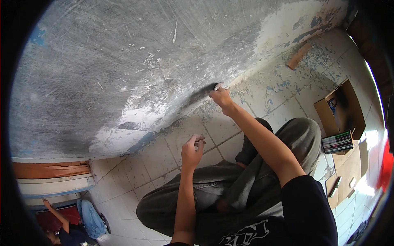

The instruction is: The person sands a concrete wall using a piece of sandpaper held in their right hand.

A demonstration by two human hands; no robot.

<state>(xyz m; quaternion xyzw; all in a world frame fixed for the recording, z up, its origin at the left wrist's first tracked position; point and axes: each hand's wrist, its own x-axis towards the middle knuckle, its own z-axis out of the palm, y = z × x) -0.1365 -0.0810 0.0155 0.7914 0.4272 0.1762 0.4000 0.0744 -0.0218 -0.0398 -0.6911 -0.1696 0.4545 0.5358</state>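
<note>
My right hand [221, 99] reaches forward to the foot of the wall [143, 69], fingers closed round a small pale piece pressed to the surface; its kind is too small to make out. The wall is grey and scratched, with white patches and flaking paint. Above the tiled floor [152, 168], in front of my crossed legs, hovers my left hand [193, 151], apart from the wall. Its fingers are curled and dusty, and whatever may lie inside them is hidden.
Paint flakes [283, 86] litter the floor along the wall. A brown strip [299, 55] lies at far right. Nearer stands an open cardboard box [342, 108] beside a dark ridged stack [337, 142]. Another person [72, 231] sits low at lower left.
</note>
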